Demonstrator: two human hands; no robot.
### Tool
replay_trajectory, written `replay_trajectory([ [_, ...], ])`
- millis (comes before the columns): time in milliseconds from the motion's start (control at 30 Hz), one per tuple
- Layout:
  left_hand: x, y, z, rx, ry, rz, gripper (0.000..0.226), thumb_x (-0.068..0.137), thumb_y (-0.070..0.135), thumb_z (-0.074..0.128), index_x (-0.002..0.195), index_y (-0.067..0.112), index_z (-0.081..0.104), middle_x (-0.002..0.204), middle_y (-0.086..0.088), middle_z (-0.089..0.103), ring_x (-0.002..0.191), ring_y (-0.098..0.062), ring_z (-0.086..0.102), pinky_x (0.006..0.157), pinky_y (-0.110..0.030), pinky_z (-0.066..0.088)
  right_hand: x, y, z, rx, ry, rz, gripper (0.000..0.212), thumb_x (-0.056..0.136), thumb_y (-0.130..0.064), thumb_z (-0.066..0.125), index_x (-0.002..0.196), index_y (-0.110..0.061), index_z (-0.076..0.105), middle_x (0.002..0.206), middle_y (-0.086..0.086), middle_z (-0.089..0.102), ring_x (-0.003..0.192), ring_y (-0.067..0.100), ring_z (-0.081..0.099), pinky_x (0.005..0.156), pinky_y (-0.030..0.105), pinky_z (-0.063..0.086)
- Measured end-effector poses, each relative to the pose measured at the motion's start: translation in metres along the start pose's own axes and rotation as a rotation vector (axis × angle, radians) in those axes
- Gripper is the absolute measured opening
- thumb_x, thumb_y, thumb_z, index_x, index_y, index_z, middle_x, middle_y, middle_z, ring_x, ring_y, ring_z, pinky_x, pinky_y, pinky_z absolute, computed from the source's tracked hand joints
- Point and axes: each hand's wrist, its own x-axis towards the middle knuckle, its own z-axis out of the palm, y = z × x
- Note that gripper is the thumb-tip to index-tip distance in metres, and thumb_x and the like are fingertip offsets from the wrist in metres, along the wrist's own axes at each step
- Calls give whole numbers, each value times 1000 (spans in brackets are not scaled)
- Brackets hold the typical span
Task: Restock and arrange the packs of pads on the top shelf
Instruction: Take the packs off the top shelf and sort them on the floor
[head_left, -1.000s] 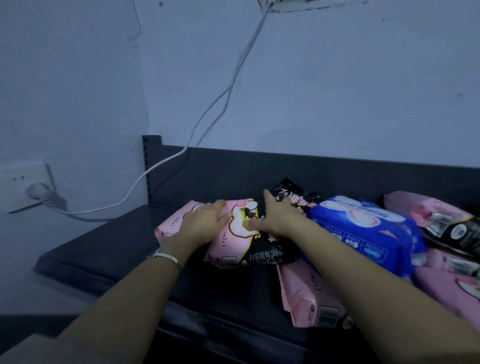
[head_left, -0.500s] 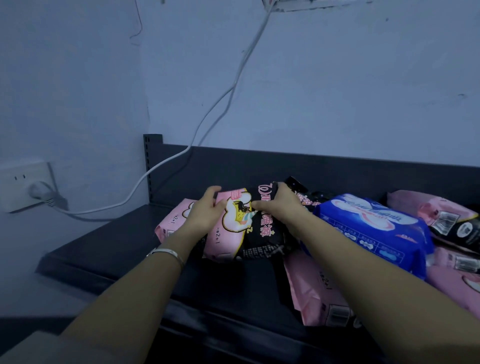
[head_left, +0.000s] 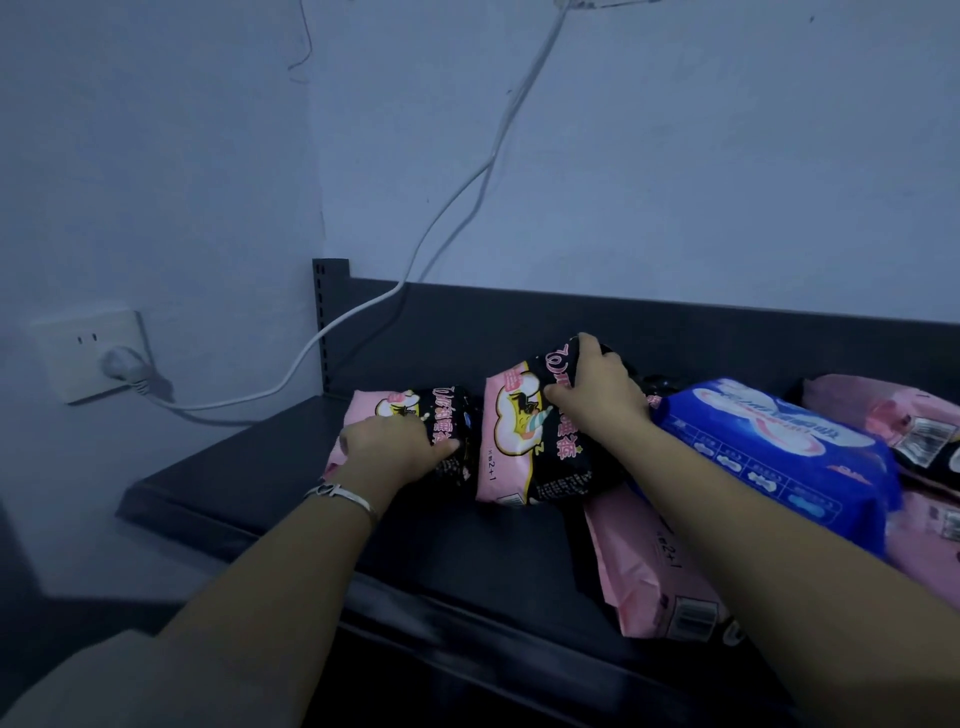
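Reaching onto the dark top shelf (head_left: 249, 483) from the lower part of the frame, both hands are on pink-and-black packs of pads near its centre. The left hand (head_left: 387, 447), with a silver bracelet (head_left: 340, 493) at the wrist, lies palm-down with its fingers curled over the left pack (head_left: 441, 415), which rests low on the shelf; whether it grips or only presses, I cannot tell. The right hand (head_left: 597, 387) is clamped on the upper edge of the right pack (head_left: 524, 447), thumb on the printed front and fingers wrapped over the top, holding that pack upright with its lower edge on the shelf. The two packs stand just beside each other. To the right lies a blue pack (head_left: 779, 457), partly over a pink pack (head_left: 649, 571) lying flat near the front edge, and more pink packs (head_left: 883, 410) crowd the right edge of the frame. At left of the frame, a white plug sits in a wall socket (head_left: 88, 353), and its cable (head_left: 415, 249) runs up the wall.
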Motion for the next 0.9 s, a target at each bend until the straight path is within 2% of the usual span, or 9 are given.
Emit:
replay_trajectory([
  [200,-11,6,-26,282,189,97,51,92,61,39,112,21,62,116,-1,63,108,-22,59,80,-30,44,0,-5,-3,17,-26,-57,71,86,-35,63,144,-20,24,130,17,44,115,39,49,83,41,42],
  [300,-5,-6,-32,198,203,89,39,92,50,46,115,21,60,120,-3,60,114,-25,55,84,-33,38,1,-9,-4,28,-47,-90,74,85,-36,64,145,-21,24,131,16,44,116,38,50,84,40,42],
  [400,6,-24,-18,38,45,60,54,90,60,42,135,30,43,142,-7,39,133,-30,32,106,-50,24,2,-11,-2,30,-66,-128,75,84,-37,65,146,-23,23,131,14,44,115,35,51,85,40,44],
  [500,11,-30,-3,-76,-151,-21,80,82,76,34,149,36,18,156,-7,17,143,-33,14,109,-58,13,5,-11,3,29,-110,-137,81,83,-38,65,149,-27,18,133,15,42,117,36,49,94,46,45],
  [567,11,-28,-2,-70,-151,-38,90,75,84,33,149,35,18,155,-8,23,141,-32,20,109,-54,16,7,-11,9,28,-199,-125,92,82,-39,67,151,-35,7,132,18,42,117,36,49,96,45,43],
  [633,14,-27,-11,-156,-97,-84,89,75,85,30,144,29,31,148,-9,34,137,-31,29,106,-49,21,6,-11,13,-9,-261,-105,97,81,-40,67,149,-42,-2,126,21,48,110,36,53,86,37,45],
  [700,20,-26,-14,-287,-93,-142,80,81,80,27,135,23,45,142,-9,43,131,-30,37,103,-46,25,4,-11,16,-65,-262,-94,98,82,-40,66,148,-45,-7,126,21,48,108,36,54,81,38,45],
  [833,21,-13,7,-241,-3,-127,75,82,76,33,136,25,39,149,-12,24,136,-35,22,104,-57,21,-5,-11,19,-121,-250,-99,97,87,-40,63,146,-46,-12,138,23,34,112,39,52,87,43,46],
  [900,22,-15,12,-295,-49,-137,81,77,82,33,139,29,30,152,-14,21,135,-39,25,103,-59,22,-10,-8,23,-128,-232,-85,95,87,-42,62,145,-48,-14,137,22,33,110,40,53,91,48,47],
])
